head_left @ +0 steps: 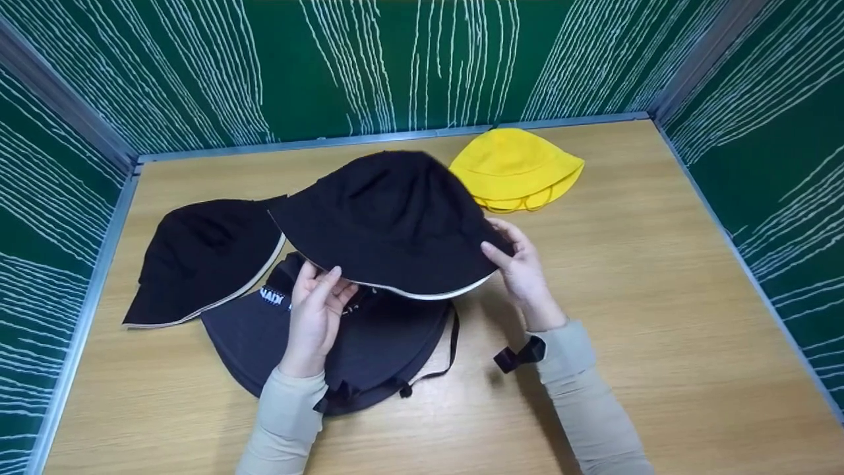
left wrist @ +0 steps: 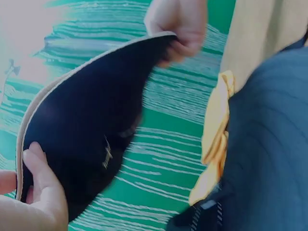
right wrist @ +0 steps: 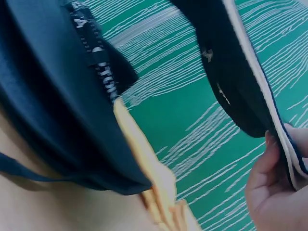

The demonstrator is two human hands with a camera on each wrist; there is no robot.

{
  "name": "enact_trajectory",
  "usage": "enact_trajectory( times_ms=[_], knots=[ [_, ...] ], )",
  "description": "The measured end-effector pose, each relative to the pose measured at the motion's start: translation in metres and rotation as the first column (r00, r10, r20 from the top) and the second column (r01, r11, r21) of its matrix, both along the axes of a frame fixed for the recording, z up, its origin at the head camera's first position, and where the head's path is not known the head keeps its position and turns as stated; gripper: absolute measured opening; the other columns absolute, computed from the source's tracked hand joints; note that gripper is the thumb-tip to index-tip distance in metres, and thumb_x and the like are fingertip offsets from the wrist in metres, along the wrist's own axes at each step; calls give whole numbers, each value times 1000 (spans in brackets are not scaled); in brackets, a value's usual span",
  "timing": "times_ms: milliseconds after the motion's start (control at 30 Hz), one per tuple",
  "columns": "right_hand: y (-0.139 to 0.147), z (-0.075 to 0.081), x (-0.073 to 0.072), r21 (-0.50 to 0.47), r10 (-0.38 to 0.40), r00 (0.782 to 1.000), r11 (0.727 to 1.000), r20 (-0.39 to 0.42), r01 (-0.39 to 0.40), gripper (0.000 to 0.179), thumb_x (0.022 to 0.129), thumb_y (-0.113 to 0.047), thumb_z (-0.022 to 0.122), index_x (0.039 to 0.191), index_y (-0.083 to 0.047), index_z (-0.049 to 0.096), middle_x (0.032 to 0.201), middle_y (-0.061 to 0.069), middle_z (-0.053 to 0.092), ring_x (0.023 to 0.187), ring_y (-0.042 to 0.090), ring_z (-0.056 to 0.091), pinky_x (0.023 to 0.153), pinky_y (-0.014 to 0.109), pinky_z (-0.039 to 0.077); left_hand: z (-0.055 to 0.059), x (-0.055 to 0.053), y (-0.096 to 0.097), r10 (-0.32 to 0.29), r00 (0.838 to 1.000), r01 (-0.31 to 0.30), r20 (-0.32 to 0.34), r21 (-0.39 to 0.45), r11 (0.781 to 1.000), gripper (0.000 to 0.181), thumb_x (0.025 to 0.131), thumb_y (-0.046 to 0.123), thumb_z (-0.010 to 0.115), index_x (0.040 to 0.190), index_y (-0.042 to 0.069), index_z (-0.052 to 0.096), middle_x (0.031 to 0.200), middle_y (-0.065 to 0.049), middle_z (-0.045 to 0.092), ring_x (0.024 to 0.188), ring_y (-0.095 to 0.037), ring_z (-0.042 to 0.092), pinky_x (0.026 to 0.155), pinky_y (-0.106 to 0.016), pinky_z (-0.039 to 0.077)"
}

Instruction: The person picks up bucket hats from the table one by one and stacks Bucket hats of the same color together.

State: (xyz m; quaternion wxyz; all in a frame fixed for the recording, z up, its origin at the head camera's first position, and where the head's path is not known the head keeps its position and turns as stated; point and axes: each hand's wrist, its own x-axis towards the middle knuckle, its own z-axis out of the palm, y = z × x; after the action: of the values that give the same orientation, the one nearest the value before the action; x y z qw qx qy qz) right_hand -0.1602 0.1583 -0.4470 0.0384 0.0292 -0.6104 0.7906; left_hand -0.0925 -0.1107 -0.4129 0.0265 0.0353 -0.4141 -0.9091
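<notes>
Black hat (head_left: 395, 227) held up by its brim, above the surface (head_left: 659, 310).
The left hand (head_left: 315, 313) pinches the brim's near edge; the right hand (head_left: 525, 274) pinches its right end. Below is a dark wide-brimmed hat (head_left: 389, 353) with a cord (head_left: 455, 336); to the left, a second black hat (head_left: 204, 257) with a pale edge; behind, toward the right, a yellow hat (head_left: 514, 161). Green walls (head_left: 290, 66) bear wavy white lines.

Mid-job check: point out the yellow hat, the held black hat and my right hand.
Yellow hat (head_left: 512, 161): head view, lower crown.
Held black hat (head_left: 399, 212): head view, crown.
Right hand (head_left: 525, 274): head view, thumb's base.
</notes>
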Motion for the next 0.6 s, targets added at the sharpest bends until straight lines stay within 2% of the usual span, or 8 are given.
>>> enact_trajectory(
  times_ms=[100,200,267,367,433,500,600],
  knots=[
    [5,12,4,23,7,992,1000,-125,-4,40,83,12,55,109,-18,65,103,-9,62,101,5,55,89,18,44,-10,-2,-5,-51,999,51,-15,36,998,14,95,0,44,101,11,51,85,1,66,75,-10,64,74,-23,51],
    [8,22,10,35,47,968,999,-245,-39,39,85,7,58,107,-23,65,102,-11,64,98,4,56,88,17,45,-18,-4,-8,-101,995,101,-7,90,991,14,97,2,39,99,12,49,89,1,64,77,-11,64,75,-25,51],
    [8,29,14,49,79,950,997,-301,-67,35,86,3,61,107,-26,65,101,-12,65,97,3,58,86,17,46,-22,-6,-9,-127,992,123,20,149,981,18,98,3,32,97,13,47,89,0,63,78,-12,64,74,-25,51],
    [5,36,19,100,115,930,991,-349,-86,31,86,-6,66,107,-29,66,102,-14,66,96,2,59,85,16,47,-26,-9,-8,-169,983,146,75,251,957,25,99,4,23,94,12,46,87,0,63,78,-13,62,74,-26,50],
    [2,40,22,128,135,923,987,-360,-94,29,86,-10,68,106,-30,66,103,-16,66,96,1,60,84,16,47,-28,-11,-6,-197,973,157,118,284,946,28,100,6,19,93,11,46,86,0,64,78,-13,61,73,-26,50],
    [-1,42,23,146,147,918,984,-369,-99,28,86,-13,69,106,-32,66,104,-17,66,95,0,60,84,15,47,-29,-11,-4,-221,963,171,152,287,943,26,100,7,19,95,11,44,87,0,63,79,-12,60,74,-25,49],
    [-4,44,24,156,159,911,982,-381,-106,27,85,-16,70,105,-33,66,104,-17,65,95,0,59,84,15,47,-32,-11,-1,-220,953,163,210,257,953,20,100,8,20,99,14,39,91,2,58,79,-11,56,74,-24,45]
  ],
)
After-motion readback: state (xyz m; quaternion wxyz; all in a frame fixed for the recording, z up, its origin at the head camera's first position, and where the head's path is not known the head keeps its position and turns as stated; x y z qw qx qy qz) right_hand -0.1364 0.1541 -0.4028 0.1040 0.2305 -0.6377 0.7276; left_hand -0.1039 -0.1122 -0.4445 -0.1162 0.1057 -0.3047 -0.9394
